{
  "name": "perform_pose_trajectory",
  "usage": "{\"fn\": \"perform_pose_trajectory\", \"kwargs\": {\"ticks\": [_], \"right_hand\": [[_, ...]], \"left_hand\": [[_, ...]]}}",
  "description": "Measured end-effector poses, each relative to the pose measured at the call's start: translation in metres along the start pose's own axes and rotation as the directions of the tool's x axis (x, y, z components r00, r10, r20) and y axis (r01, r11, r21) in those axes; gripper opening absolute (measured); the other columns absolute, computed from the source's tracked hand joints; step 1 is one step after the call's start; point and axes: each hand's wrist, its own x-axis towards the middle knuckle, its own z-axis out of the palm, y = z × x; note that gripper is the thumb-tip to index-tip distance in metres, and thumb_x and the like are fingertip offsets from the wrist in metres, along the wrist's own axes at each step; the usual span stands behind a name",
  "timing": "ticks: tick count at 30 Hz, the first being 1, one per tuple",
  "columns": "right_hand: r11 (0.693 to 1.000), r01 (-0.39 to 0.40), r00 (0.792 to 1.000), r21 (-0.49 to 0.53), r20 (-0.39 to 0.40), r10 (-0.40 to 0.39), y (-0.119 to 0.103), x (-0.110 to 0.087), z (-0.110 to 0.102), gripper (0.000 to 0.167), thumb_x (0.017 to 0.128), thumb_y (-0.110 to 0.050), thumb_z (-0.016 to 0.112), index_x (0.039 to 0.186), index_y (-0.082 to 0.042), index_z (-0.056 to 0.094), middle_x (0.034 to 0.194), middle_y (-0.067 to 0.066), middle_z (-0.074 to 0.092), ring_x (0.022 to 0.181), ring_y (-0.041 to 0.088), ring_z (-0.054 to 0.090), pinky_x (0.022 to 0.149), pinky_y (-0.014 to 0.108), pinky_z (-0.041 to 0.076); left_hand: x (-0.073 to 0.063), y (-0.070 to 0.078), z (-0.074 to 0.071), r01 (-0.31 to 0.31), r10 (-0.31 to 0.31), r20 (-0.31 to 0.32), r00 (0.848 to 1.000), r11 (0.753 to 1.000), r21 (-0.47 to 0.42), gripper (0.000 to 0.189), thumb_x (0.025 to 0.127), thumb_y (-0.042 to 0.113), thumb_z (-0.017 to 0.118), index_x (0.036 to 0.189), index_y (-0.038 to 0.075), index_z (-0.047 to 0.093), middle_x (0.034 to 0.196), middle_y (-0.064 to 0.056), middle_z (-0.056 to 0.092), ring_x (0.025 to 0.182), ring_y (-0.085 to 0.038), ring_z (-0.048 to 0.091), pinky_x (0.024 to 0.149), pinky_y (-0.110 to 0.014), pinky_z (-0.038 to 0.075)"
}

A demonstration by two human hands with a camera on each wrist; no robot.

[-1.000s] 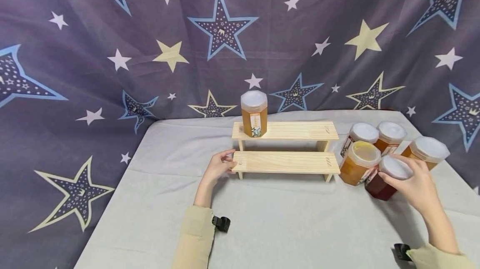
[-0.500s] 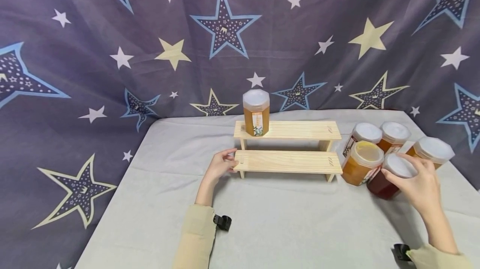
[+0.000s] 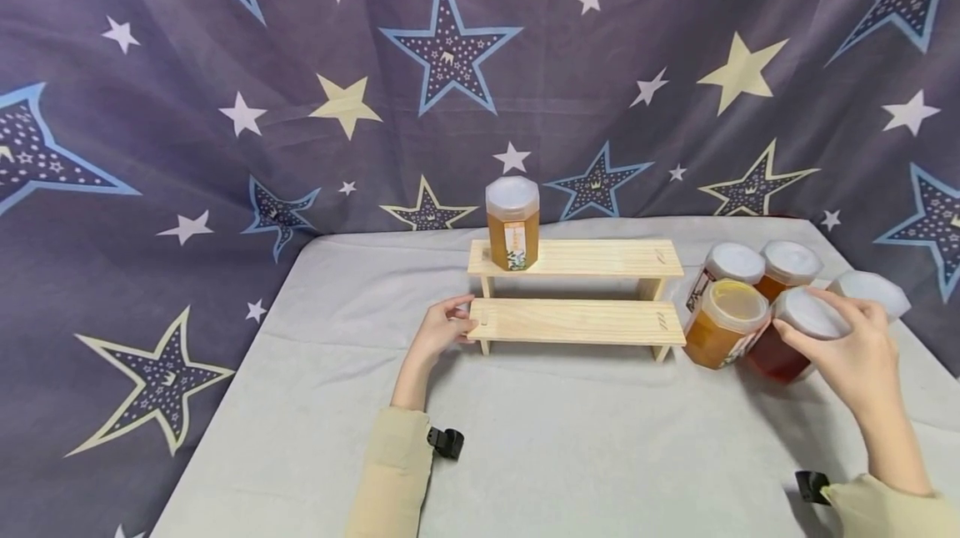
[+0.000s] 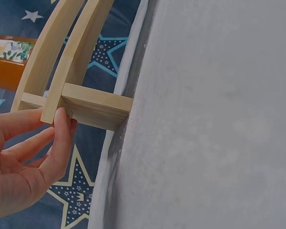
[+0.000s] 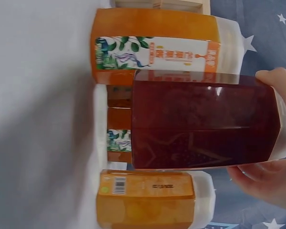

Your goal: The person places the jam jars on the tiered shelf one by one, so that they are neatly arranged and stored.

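At the right, my right hand (image 3: 862, 354) grips a dark red jar (image 3: 778, 352) by its white lid (image 3: 810, 313), thumb and fingers on opposite sides. In the right wrist view the dark red jar (image 5: 205, 124) is raised off the cloth, in front of other jars. My left hand (image 3: 438, 331) pinches the left end of the lower board of a two-step wooden stand (image 3: 570, 321). Close up in the left wrist view, the thumb and a fingertip hold the board's corner (image 4: 50, 114). An amber jar (image 3: 513, 233) stands upright on the upper step's left end.
Around the dark red jar stand an amber jar with a yellowish lid (image 3: 726, 325), two jars behind, one of them brown-orange (image 3: 787, 267), and one at the far right with a white lid (image 3: 873, 292). A light grey cloth (image 3: 570, 438) covers the table; a star-patterned curtain (image 3: 300, 62) hangs behind.
My right hand has lifted the dark red jar up from the cloth and slightly to the right. My left hand stays on the wooden stand.
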Motion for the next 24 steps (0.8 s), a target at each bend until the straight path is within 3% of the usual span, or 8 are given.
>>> {"fn": "perform_pose_trajectory", "kwargs": {"ticks": [8, 11, 13, 15, 18, 20, 21, 24], "right_hand": [[0.998, 0.065, 0.993, 0.004, -0.102, -0.064, 0.012, 0.013, 0.003, 0.053, 0.055, -0.011, 0.079, 0.107, -0.011, 0.065, 0.101, 0.015, 0.050, 0.095, 0.023, 0.044, 0.073, 0.045, 0.037], [0.997, 0.077, 0.992, 0.008, -0.102, -0.076, 0.008, 0.018, 0.000, 0.051, 0.056, -0.010, 0.078, 0.105, -0.009, 0.065, 0.102, 0.015, 0.051, 0.098, 0.024, 0.044, 0.077, 0.049, 0.036], [0.997, 0.071, 0.993, -0.005, -0.095, -0.071, 0.002, 0.019, -0.002, 0.051, 0.056, -0.011, 0.079, 0.105, -0.008, 0.065, 0.103, 0.013, 0.051, 0.097, 0.007, 0.042, 0.079, 0.047, 0.035], [0.997, 0.074, 0.995, 0.006, -0.064, -0.074, -0.012, 0.019, -0.010, 0.050, 0.058, -0.008, 0.077, 0.105, 0.002, 0.062, 0.101, 0.016, 0.048, 0.093, 0.001, 0.039, 0.076, 0.051, 0.031], [0.997, 0.071, 0.994, -0.014, -0.083, -0.072, -0.020, 0.021, -0.015, 0.050, 0.057, -0.005, 0.078, 0.104, 0.000, 0.063, 0.093, -0.008, 0.044, 0.087, -0.018, 0.025, 0.075, 0.028, 0.032], [0.997, 0.078, 0.992, -0.022, -0.097, -0.079, -0.022, 0.024, -0.019, 0.050, 0.056, -0.003, 0.079, 0.103, -0.001, 0.064, 0.092, -0.015, 0.038, 0.086, -0.019, 0.025, 0.071, 0.016, 0.027], [0.996, 0.081, 0.992, -0.026, -0.098, -0.083, -0.023, 0.026, -0.020, 0.050, 0.055, -0.003, 0.079, 0.103, -0.001, 0.064, 0.092, -0.015, 0.038, 0.086, -0.019, 0.026, 0.068, 0.012, 0.024], [0.994, 0.093, 0.992, -0.055, -0.075, -0.097, -0.026, 0.029, -0.022, 0.051, 0.057, -0.004, 0.078, 0.105, -0.001, 0.063, 0.096, 0.007, 0.046, 0.088, -0.018, 0.023, 0.065, 0.010, 0.021]], "left_hand": [[0.001, 0.000, -0.002, 0.011, -0.011, -0.013, 1.000, 1.000, 0.007, 0.048, 0.075, -0.012, 0.057, 0.122, -0.006, 0.048, 0.081, -0.010, 0.048, 0.053, -0.010, 0.051, 0.060, -0.034, 0.058], [0.001, 0.000, -0.003, 0.004, -0.004, -0.014, 1.000, 1.000, 0.011, 0.048, 0.075, -0.012, 0.057, 0.122, -0.006, 0.048, 0.081, -0.010, 0.048, 0.053, -0.010, 0.051, 0.061, -0.035, 0.058], [0.001, -0.001, -0.003, -0.003, 0.003, -0.015, 1.000, 1.000, 0.014, 0.047, 0.075, -0.012, 0.056, 0.122, -0.007, 0.048, 0.081, -0.011, 0.049, 0.053, -0.010, 0.051, 0.060, -0.035, 0.058], [0.000, -0.001, -0.003, -0.002, 0.002, -0.019, 1.000, 1.000, 0.014, 0.047, 0.075, -0.013, 0.056, 0.121, -0.007, 0.049, 0.081, -0.011, 0.049, 0.053, -0.010, 0.051, 0.060, -0.035, 0.058], [0.000, -0.001, -0.003, 0.003, -0.003, -0.017, 1.000, 1.000, 0.009, 0.048, 0.075, -0.013, 0.057, 0.122, -0.006, 0.049, 0.082, -0.012, 0.049, 0.055, -0.011, 0.052, 0.060, -0.034, 0.059], [0.000, -0.001, -0.002, 0.008, -0.007, -0.014, 1.000, 1.000, 0.007, 0.048, 0.075, -0.012, 0.057, 0.122, -0.006, 0.049, 0.083, -0.011, 0.048, 0.056, -0.011, 0.051, 0.060, -0.033, 0.059], [0.000, -0.001, -0.002, 0.005, -0.005, -0.011, 1.000, 1.000, 0.008, 0.048, 0.075, -0.012, 0.057, 0.122, -0.006, 0.049, 0.083, -0.011, 0.048, 0.056, -0.011, 0.051, 0.060, -0.033, 0.059], [0.000, -0.001, -0.002, -0.001, 0.001, -0.006, 1.000, 1.000, 0.011, 0.048, 0.075, -0.012, 0.057, 0.122, -0.005, 0.049, 0.082, -0.010, 0.046, 0.056, -0.011, 0.050, 0.060, -0.032, 0.058]]}}
